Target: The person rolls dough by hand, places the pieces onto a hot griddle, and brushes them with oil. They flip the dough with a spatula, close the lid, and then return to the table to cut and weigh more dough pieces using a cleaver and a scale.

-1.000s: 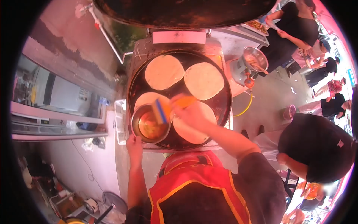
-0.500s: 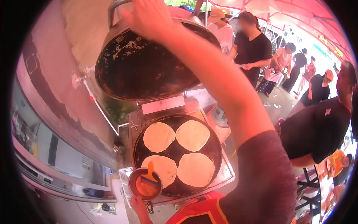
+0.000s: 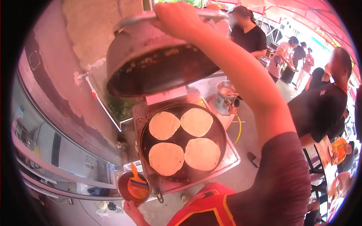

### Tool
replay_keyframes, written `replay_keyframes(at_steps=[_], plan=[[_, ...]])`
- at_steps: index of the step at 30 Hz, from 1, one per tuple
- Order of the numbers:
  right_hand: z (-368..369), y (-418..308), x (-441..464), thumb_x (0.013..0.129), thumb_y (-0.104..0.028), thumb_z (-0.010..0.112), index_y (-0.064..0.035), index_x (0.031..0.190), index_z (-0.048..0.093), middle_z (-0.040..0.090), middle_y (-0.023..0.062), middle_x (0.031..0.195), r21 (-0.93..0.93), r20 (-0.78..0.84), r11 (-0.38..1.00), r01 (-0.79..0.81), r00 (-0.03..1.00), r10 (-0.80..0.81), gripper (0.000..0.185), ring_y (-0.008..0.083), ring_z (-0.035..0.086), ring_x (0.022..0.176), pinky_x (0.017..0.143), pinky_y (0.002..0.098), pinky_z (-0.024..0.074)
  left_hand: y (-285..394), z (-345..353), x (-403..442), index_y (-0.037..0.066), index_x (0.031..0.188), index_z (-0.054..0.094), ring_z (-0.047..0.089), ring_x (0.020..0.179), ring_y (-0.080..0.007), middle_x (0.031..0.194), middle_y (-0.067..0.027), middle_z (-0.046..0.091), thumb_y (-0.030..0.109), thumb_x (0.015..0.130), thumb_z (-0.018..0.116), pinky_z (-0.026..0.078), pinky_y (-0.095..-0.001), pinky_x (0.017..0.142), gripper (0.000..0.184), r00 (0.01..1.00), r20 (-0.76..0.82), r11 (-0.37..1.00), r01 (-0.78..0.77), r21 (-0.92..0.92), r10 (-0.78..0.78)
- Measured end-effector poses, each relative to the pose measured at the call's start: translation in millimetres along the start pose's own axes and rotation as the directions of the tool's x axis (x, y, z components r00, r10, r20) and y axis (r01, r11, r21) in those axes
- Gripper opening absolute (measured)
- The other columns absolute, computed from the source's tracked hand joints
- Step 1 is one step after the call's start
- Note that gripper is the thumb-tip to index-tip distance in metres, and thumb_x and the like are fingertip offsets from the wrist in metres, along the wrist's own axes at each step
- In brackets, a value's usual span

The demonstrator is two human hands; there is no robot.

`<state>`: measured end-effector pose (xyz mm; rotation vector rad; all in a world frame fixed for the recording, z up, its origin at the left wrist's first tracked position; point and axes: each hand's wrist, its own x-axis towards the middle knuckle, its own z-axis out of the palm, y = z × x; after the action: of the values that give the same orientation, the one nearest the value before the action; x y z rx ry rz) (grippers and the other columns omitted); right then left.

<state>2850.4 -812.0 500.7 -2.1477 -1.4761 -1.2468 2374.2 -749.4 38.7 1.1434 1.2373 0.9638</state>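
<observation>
The right hand (image 3: 177,19) is gripping the metal bar handle (image 3: 217,14) of a large domed lid (image 3: 132,52), whose dull, stained outside is curving down to a blackened, flaking inner face. The lid is tilting above the far side of a round, dark pan (image 3: 182,140), where four pale, flat dough rounds (image 3: 164,125) with uneven edges and faint specks are lying in two rows of two. The left hand (image 3: 132,211) is holding a round metal pot (image 3: 121,188) just beside the pan's near left side, its fingers closing at the pot's lower edge. Inside the pot, a brush (image 3: 134,171) with an orange handle and a blue band is leaning over orange-brown liquid. The pan is sitting in a worn metal stand (image 3: 230,160), with a gas burner (image 3: 222,105) bearing a metal bowl (image 3: 227,88) standing beyond it and a yellow hose (image 3: 239,132) trailing to the floor. A patchy plaster wall (image 3: 56,75) is rising on the left, and several people are standing on the right under a red canopy (image 3: 316,19). The pot is hiding the left hand's exact grip, the brush's bristle ends are blurring into the liquid, and the raised arm is covering part of the lid.
</observation>
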Motion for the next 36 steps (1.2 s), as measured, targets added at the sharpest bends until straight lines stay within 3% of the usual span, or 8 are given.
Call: replay_keyframes(at_steps=[3,5,7,10,18,27,32,36], plan=[[-10.0,-15.2,-69.5,0.079,-0.025,0.061,-0.0083,0.091,0.057,0.061,0.0105,0.065,-0.024,-0.032,0.981,0.193,0.980,-0.194,0.021,0.0329,0.063,0.061,0.051,0.0413,0.0495,2.1,-20.4,7.5,-0.003,0.093,0.056,0.059,0.074,-0.0168,0.086,-0.0086,0.058,0.006,0.076,0.045,0.054,-0.0295,0.061,0.022,1.000,-0.014,1.000,-0.007,0.026,0.008],[-56.0,-48.3,-119.3,0.082,-0.026,0.058,-0.0081,0.091,0.056,0.063,0.0109,0.070,0.058,0.516,0.988,0.145,0.843,-0.154,0.020,0.0300,0.064,0.062,0.051,0.0433,0.0496,-7.5,-39.4,16.7,-0.003,0.094,0.056,0.060,0.076,-0.0175,0.088,-0.0089,0.058,0.007,0.076,0.045,0.054,-0.0301,0.062,0.023,1.000,-0.030,1.000,-0.004,-0.009,0.004],[-33.3,-59.3,-194.2,0.082,-0.022,0.056,-0.0066,0.092,0.053,0.057,0.0102,0.059,0.300,0.302,0.919,0.256,0.888,-0.346,0.019,0.0321,0.061,0.054,0.048,0.0457,0.0474,2.8,-47.4,3.0,-0.004,0.094,0.055,0.060,0.078,-0.0183,0.090,-0.0099,0.058,0.008,0.076,0.045,0.055,-0.0309,0.063,0.024,0.999,-0.044,1.000,-0.025,-0.013,0.025],[-58.0,-103.8,-263.1,0.082,-0.021,0.056,-0.0015,0.093,0.053,0.062,0.0174,0.070,0.508,0.709,0.860,0.036,0.550,-0.442,0.023,0.0355,0.063,0.065,0.056,0.0471,0.0484,8.5,-65.3,-20.2,-0.004,0.094,0.055,0.061,0.078,-0.0202,0.091,-0.0120,0.058,0.009,0.075,0.047,0.056,-0.0322,0.064,0.024,0.989,-0.073,0.981,-0.116,0.156,0.129],[38.7,-190.4,-492.6,0.078,-0.020,0.057,-0.0033,0.100,0.053,0.063,0.0184,0.070,0.636,0.737,0.758,-0.147,0.408,-0.539,0.028,0.0354,0.064,0.066,0.057,0.0466,0.0491,-27.7,-152.1,-117.0,-0.004,0.092,0.053,0.059,0.081,-0.0251,0.090,-0.0122,0.057,0.010,0.075,0.049,0.055,-0.0369,0.071,0.023,0.961,-0.272,0.999,0.040,-0.037,-0.048],[123.2,-235.0,-607.8,0.085,-0.025,0.053,-0.0061,0.095,0.062,0.066,0.0172,0.079,0.461,0.828,0.885,-0.066,0.390,-0.402,0.023,0.0338,0.066,0.072,0.061,0.0460,0.0515,-43.5,-266.2,-254.9,0.001,0.075,0.055,0.050,0.059,-0.0125,0.070,-0.0032,0.052,0.010,0.079,0.052,0.052,-0.0297,0.056,0.011,0.784,-0.583,0.972,0.231,-0.047,-0.214],[154.2,-238.0,-640.6,0.075,-0.011,0.060,-0.0015,0.098,0.058,0.063,0.0192,0.080,0.264,0.809,0.961,-0.079,0.562,-0.175,0.024,0.0364,0.063,0.072,0.062,0.0486,0.0480,-56.2,-324.7,-284.6,-0.001,0.072,0.056,0.054,0.061,-0.0127,0.069,-0.0049,0.055,0.009,0.080,0.053,0.051,-0.0280,0.058,0.013,0.782,-0.622,0.980,0.087,0.177,0.043],[211.7,-196.8,-697.2,0.080,-0.024,0.059,0.0000,0.124,0.047,0.064,0.0182,0.080,0.237,0.548,0.970,0.061,0.816,-0.185,0.052,0.0326,0.064,0.068,0.057,0.0421,0.0510,-61.9,-393.9,-267.4,-0.004,0.070,0.055,0.058,0.057,-0.0145,0.067,-0.0078,0.057,0.006,0.079,0.053,0.053,-0.0289,0.050,0.014,0.654,-0.734,0.982,0.107,-0.153,-0.185]])
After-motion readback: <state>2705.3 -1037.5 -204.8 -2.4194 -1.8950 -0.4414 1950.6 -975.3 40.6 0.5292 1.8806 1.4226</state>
